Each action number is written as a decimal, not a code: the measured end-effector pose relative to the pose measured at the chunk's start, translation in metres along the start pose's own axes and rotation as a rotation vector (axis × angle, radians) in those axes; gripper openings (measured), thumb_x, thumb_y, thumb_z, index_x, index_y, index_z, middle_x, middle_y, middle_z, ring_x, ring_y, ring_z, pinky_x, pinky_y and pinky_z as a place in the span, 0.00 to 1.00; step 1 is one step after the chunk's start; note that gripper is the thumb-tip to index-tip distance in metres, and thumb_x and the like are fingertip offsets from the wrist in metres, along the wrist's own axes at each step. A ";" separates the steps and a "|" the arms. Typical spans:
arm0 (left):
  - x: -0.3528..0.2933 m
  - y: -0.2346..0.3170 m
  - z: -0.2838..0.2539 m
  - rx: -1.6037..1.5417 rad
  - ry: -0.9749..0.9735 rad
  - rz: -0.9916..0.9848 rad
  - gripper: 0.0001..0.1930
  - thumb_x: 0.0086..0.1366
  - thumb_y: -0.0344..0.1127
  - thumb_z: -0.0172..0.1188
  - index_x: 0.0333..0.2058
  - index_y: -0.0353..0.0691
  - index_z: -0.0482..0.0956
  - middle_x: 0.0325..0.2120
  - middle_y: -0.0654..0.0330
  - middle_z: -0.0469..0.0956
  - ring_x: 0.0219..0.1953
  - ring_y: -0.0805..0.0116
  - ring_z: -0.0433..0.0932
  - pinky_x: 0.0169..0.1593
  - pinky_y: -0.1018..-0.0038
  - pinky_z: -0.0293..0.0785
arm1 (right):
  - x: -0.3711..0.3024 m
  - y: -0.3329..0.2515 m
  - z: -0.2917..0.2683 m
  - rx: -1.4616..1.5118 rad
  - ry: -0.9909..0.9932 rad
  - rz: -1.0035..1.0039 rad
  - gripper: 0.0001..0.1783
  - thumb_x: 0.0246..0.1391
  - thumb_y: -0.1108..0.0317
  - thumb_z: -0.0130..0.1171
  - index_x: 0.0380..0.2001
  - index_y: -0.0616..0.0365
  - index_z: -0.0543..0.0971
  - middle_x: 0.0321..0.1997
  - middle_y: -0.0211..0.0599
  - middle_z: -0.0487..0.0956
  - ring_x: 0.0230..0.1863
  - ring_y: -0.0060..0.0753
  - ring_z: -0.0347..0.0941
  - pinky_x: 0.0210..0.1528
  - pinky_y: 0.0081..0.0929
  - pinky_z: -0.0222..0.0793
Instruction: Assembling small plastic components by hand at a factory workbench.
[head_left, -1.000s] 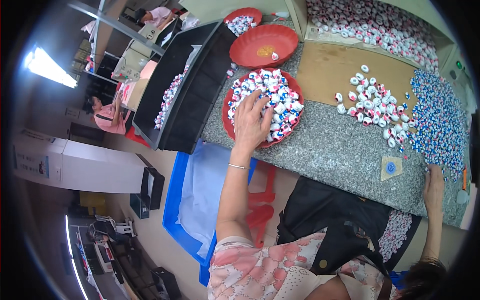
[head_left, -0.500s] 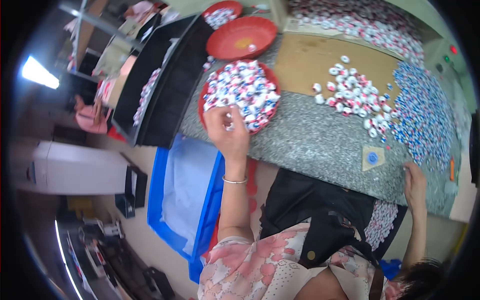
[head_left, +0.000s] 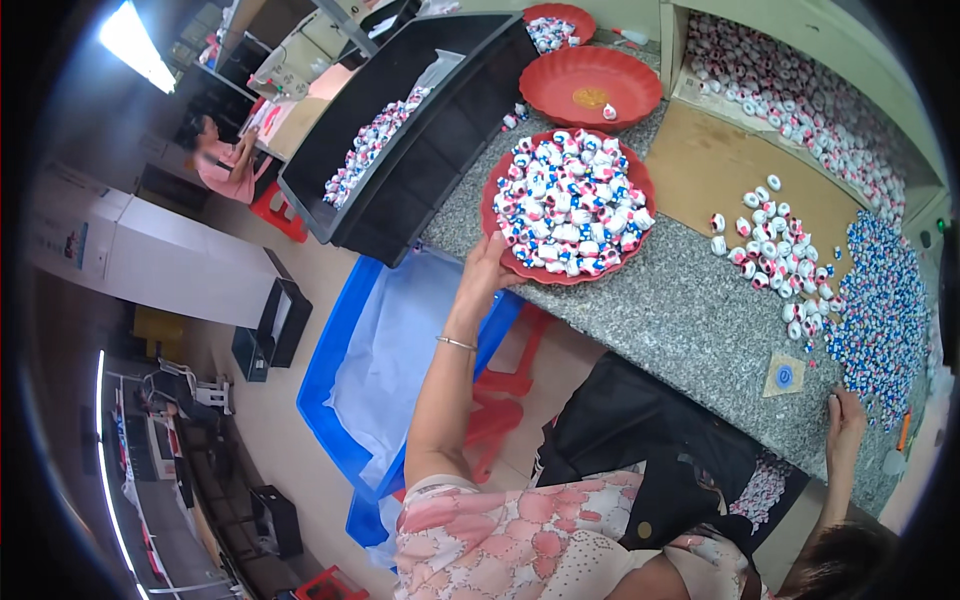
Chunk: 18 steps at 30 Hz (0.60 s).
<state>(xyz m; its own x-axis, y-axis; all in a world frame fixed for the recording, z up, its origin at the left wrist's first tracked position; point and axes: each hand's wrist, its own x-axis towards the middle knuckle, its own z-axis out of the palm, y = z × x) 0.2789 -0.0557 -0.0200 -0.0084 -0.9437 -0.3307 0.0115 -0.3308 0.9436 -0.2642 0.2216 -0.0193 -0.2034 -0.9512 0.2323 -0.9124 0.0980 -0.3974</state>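
Note:
My left hand [head_left: 483,270] is closed on the near left rim of a red scalloped bowl [head_left: 640,165], thumb at the edge and fingers reaching under it. Small white, pink and blue pieces [head_left: 570,205] are heaped in the bowl. At the right, my right hand [head_left: 847,418] rests at the counter with its fingers pressed together; what they hold, if anything, is too small to name. Close to it lie a yellowish square with a blue round centre [head_left: 784,375] and a spread of tiny blue-and-white pieces [head_left: 885,310].
White-and-pink pieces [head_left: 775,245] lie loose on a brown board [head_left: 700,150]. Behind the bowl are a red dish [head_left: 560,75] and a black bin [head_left: 430,140]. A blue lined crate [head_left: 335,375] stands below the counter's left edge. A person in pink [head_left: 225,165] sits far left.
My left hand has gone from above the heaped pieces to the bowl's left rim. My view has turned, so the counter sits farther right. My right hand stays near the blue-and-white pieces.

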 end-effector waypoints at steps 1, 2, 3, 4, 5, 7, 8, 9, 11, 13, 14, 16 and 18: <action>-0.001 0.002 -0.001 0.000 -0.006 0.003 0.21 0.73 0.45 0.42 0.56 0.35 0.65 0.45 0.53 0.78 0.41 0.64 0.82 0.41 0.69 0.82 | -0.003 0.000 0.002 -0.003 0.056 0.018 0.09 0.58 0.74 0.53 0.40 0.67 0.76 0.32 0.49 0.78 0.33 0.49 0.74 0.39 0.36 0.68; -0.002 0.004 -0.003 -0.039 -0.047 -0.021 0.20 0.73 0.42 0.41 0.57 0.35 0.64 0.46 0.52 0.77 0.42 0.63 0.81 0.43 0.68 0.82 | -0.004 -0.001 0.002 -0.005 0.062 0.021 0.09 0.58 0.74 0.53 0.40 0.67 0.76 0.32 0.49 0.78 0.33 0.49 0.74 0.39 0.36 0.68; -0.002 0.006 -0.003 -0.082 -0.089 -0.043 0.19 0.73 0.38 0.41 0.57 0.35 0.63 0.47 0.51 0.77 0.43 0.62 0.81 0.44 0.67 0.82 | -0.002 -0.001 0.001 0.019 0.007 0.135 0.08 0.56 0.75 0.54 0.38 0.67 0.76 0.33 0.50 0.78 0.34 0.50 0.75 0.40 0.37 0.68; -0.003 0.008 -0.003 -0.086 -0.096 -0.034 0.19 0.73 0.38 0.41 0.57 0.35 0.63 0.47 0.51 0.77 0.43 0.62 0.81 0.44 0.67 0.82 | 0.001 -0.002 0.000 0.044 -0.046 0.249 0.07 0.55 0.75 0.54 0.37 0.66 0.76 0.35 0.51 0.79 0.36 0.51 0.75 0.40 0.38 0.69; -0.005 0.009 -0.002 -0.116 -0.111 -0.065 0.18 0.72 0.35 0.41 0.57 0.35 0.63 0.47 0.50 0.76 0.44 0.60 0.81 0.45 0.66 0.82 | 0.001 -0.001 -0.003 0.039 -0.034 0.247 0.07 0.55 0.75 0.54 0.37 0.66 0.76 0.35 0.51 0.79 0.36 0.51 0.75 0.40 0.38 0.69; -0.008 0.011 -0.001 -0.109 -0.122 -0.116 0.19 0.68 0.27 0.42 0.57 0.33 0.62 0.48 0.49 0.76 0.46 0.57 0.80 0.47 0.64 0.81 | 0.000 -0.004 -0.008 -0.030 -0.089 0.166 0.07 0.54 0.77 0.55 0.36 0.67 0.76 0.33 0.52 0.78 0.33 0.51 0.75 0.37 0.37 0.69; -0.007 0.000 -0.005 -0.135 -0.115 -0.088 0.19 0.66 0.25 0.42 0.56 0.31 0.62 0.49 0.48 0.75 0.47 0.56 0.80 0.47 0.63 0.81 | 0.003 -0.007 -0.009 -0.035 -0.077 0.166 0.07 0.54 0.77 0.55 0.36 0.67 0.76 0.33 0.52 0.78 0.33 0.51 0.75 0.37 0.37 0.69; -0.011 0.001 -0.004 -0.135 -0.123 -0.106 0.20 0.65 0.24 0.43 0.56 0.30 0.62 0.49 0.48 0.75 0.47 0.55 0.80 0.47 0.62 0.81 | 0.004 -0.011 -0.011 -0.046 -0.110 0.199 0.06 0.53 0.77 0.55 0.35 0.66 0.76 0.30 0.52 0.77 0.31 0.50 0.74 0.35 0.37 0.68; -0.022 0.007 -0.006 -0.135 -0.143 -0.122 0.20 0.64 0.24 0.43 0.56 0.30 0.63 0.49 0.47 0.75 0.47 0.55 0.80 0.47 0.61 0.81 | 0.007 -0.019 -0.016 -0.061 -0.136 0.241 0.06 0.53 0.77 0.55 0.35 0.66 0.76 0.28 0.51 0.77 0.28 0.49 0.74 0.32 0.37 0.67; -0.033 0.007 -0.010 -0.150 -0.147 -0.164 0.21 0.62 0.23 0.43 0.55 0.29 0.63 0.49 0.46 0.75 0.47 0.53 0.79 0.48 0.59 0.81 | 0.014 -0.028 -0.021 -0.071 -0.190 0.318 0.05 0.51 0.77 0.56 0.32 0.65 0.77 0.24 0.50 0.75 0.25 0.47 0.72 0.29 0.38 0.64; -0.036 0.004 -0.008 -0.144 -0.150 -0.167 0.21 0.62 0.23 0.43 0.55 0.29 0.63 0.49 0.46 0.75 0.47 0.53 0.79 0.48 0.59 0.81 | 0.017 -0.021 -0.019 -0.068 -0.191 0.324 0.05 0.51 0.77 0.56 0.32 0.65 0.77 0.24 0.50 0.75 0.25 0.47 0.72 0.29 0.38 0.64; -0.042 -0.003 -0.011 -0.253 -0.078 -0.123 0.22 0.61 0.22 0.44 0.55 0.28 0.64 0.49 0.46 0.75 0.46 0.53 0.80 0.47 0.60 0.81 | 0.015 -0.014 -0.018 -0.112 -0.152 0.232 0.04 0.50 0.77 0.56 0.31 0.64 0.77 0.23 0.50 0.75 0.24 0.49 0.71 0.28 0.39 0.63; -0.049 -0.006 -0.011 -0.284 -0.082 -0.095 0.22 0.59 0.21 0.45 0.55 0.28 0.64 0.48 0.45 0.75 0.46 0.53 0.80 0.46 0.59 0.82 | 0.015 -0.017 -0.021 -0.102 -0.159 0.234 0.04 0.50 0.77 0.56 0.31 0.64 0.77 0.24 0.50 0.75 0.24 0.49 0.71 0.28 0.39 0.63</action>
<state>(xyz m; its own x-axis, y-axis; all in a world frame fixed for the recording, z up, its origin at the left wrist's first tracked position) 0.2901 -0.0077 -0.0091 -0.1037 -0.9087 -0.4043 0.2855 -0.4166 0.8631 -0.2590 0.2113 0.0093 -0.3613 -0.9325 -0.0005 -0.8801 0.3412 -0.3303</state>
